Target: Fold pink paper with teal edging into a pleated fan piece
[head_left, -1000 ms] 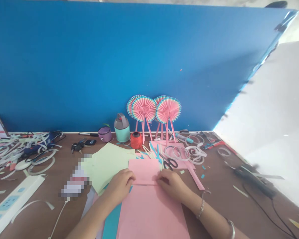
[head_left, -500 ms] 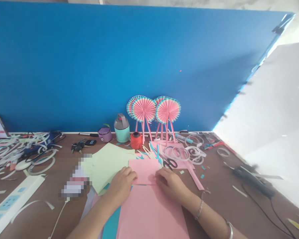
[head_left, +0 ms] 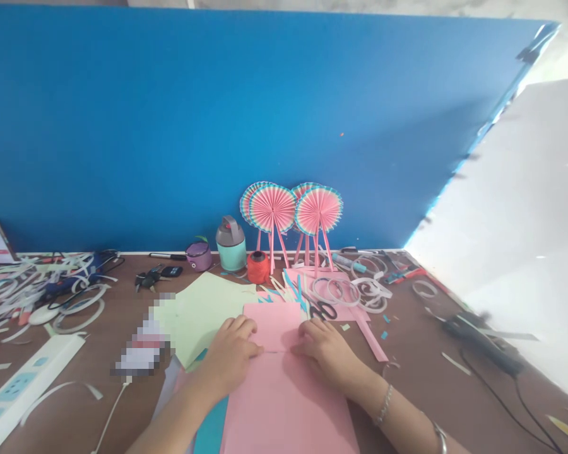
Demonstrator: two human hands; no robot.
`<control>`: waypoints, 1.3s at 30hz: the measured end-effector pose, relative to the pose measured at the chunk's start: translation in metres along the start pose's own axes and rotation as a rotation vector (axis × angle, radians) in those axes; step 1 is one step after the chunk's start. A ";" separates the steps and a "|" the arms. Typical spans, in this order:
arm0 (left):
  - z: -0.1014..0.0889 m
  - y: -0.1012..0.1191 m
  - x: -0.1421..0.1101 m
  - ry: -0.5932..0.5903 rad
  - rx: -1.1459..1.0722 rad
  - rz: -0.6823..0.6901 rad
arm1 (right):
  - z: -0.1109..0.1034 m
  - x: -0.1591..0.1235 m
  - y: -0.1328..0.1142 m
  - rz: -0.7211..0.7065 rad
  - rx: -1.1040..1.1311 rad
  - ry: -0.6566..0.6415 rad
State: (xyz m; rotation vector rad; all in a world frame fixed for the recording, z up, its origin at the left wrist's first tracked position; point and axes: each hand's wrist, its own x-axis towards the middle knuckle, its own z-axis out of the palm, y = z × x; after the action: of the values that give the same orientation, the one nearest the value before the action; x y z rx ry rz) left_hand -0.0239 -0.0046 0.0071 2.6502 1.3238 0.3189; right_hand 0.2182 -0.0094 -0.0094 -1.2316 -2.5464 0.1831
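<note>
A small pink piece of paper (head_left: 273,321) lies flat over the top part of a larger pink sheet (head_left: 288,410). At its left edge rests my left hand (head_left: 234,350), fingers bent, the thumb at the paper's lower edge. My right hand (head_left: 325,350) grips the right side with curled fingers, thumb and fingertips near the lower right corner. Under the pink sheet, a teal sheet (head_left: 212,429) shows along the left. Pale green paper (head_left: 218,302) lies beyond my left hand, and black-handled scissors (head_left: 322,310) lie just past my right hand.
Pink pleated paper fans (head_left: 272,208) stand at the blue panel (head_left: 170,126). Nearby are a teal bottle (head_left: 231,252), red thread spool (head_left: 258,268) and purple pot (head_left: 199,257). White strip coils (head_left: 372,295) lie right; a power strip (head_left: 33,378) and keys (head_left: 149,277) lie left.
Both hands have shifted slightly on the small pink paper. The thumbs now lie at its lower edge, and the gap between it and the large sheet has narrowed.
</note>
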 end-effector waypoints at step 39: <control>0.019 0.031 0.008 0.350 -0.717 -0.175 | 0.002 0.005 -0.019 -0.231 0.168 0.079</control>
State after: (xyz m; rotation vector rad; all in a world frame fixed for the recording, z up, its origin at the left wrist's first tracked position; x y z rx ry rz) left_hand 0.0098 -0.0180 -0.0032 1.9200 1.2063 1.0429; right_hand 0.2007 -0.0172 -0.0055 -0.8595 -2.5208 0.2830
